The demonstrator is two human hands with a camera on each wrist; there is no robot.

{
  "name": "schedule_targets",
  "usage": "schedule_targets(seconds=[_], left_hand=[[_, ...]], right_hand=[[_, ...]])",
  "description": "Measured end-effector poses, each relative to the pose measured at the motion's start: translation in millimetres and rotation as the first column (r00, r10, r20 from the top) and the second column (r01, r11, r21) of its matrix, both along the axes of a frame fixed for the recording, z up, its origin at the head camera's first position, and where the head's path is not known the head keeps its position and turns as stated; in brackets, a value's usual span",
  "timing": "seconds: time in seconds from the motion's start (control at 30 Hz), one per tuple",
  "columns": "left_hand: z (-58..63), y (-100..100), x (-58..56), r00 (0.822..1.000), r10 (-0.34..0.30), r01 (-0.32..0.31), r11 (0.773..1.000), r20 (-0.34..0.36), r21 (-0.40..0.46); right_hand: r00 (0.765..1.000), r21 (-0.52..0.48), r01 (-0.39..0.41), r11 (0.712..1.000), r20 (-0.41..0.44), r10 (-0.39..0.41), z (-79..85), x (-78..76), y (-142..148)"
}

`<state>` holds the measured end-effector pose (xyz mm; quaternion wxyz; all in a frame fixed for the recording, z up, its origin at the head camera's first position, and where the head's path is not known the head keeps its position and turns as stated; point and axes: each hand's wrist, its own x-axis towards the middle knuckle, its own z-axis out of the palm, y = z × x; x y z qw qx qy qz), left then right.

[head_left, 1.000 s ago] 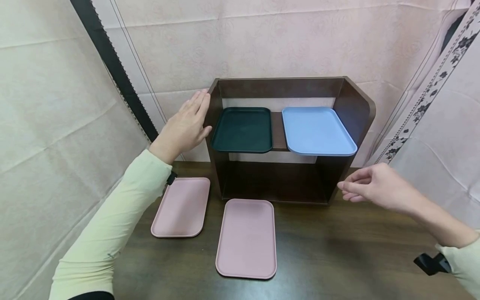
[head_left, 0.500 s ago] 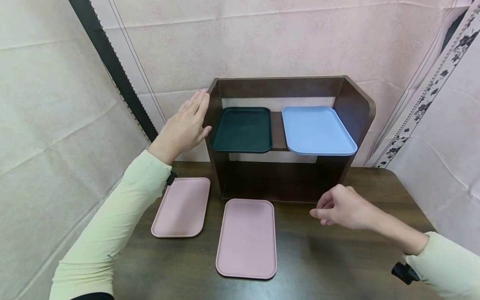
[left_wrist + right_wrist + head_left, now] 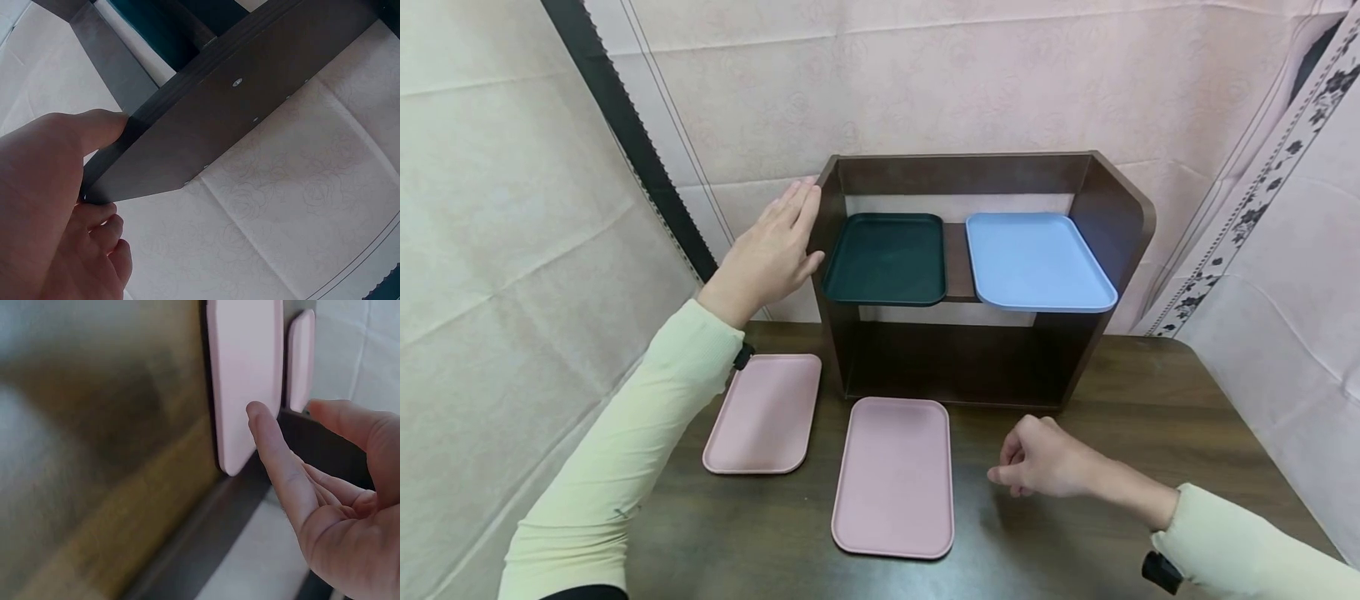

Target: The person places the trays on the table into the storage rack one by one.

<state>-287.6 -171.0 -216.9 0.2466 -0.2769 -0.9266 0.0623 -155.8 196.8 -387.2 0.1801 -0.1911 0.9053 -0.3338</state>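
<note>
My left hand [image 3: 767, 257] holds the left side panel of a dark brown two-tier shelf [image 3: 962, 173]. In the left wrist view my thumb [image 3: 103, 130] lies at the panel's edge, with the fingers at its corner. On the upper tier sit a dark green tray [image 3: 887, 260] and, right of it, a light blue tray [image 3: 1041, 260]. My right hand [image 3: 1048, 458] hovers low over the table with nothing in it, right of a pink tray [image 3: 892, 479]; its index finger and thumb stand apart. A second pink tray [image 3: 763, 414] lies farther left, under my left forearm's side.
The dark wooden table [image 3: 1105, 533] bears the shelf near its back edge. The shelf's lower tier [image 3: 947, 367] shows bare dark board. Pale cloth curtains [image 3: 962, 83] hang behind and on both sides. The blue tray's front edge juts past the tier.
My right hand has moved left and toward me, from beside the shelf's right panel to beside the middle pink tray. The left hand, shelf and trays stay put.
</note>
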Motion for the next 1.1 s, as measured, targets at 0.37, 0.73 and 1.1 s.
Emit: schedule_targets(seconds=[0.37, 0.73, 1.1], left_hand=[[0.4, 1, -1.4, 1.0, 0.012, -0.012, 1.0, 0.02, -0.001], [-0.9, -1, -1.3, 0.999, 0.011, -0.011, 1.0, 0.031, 0.009], [-0.5, 0, -3.2, 1.0, 0.004, -0.004, 1.0, 0.022, 0.004]], right_hand=[[0.993, -0.113, -0.063, 0.992, 0.094, 0.073, -46.1, 10.7, -19], [0.971, -0.209, -0.007, 0.978, 0.234, 0.057, -80.0, 19.6, -39], [0.935, -0.252, 0.127, 0.959, 0.352, -0.031, -94.1, 22.7, -53]])
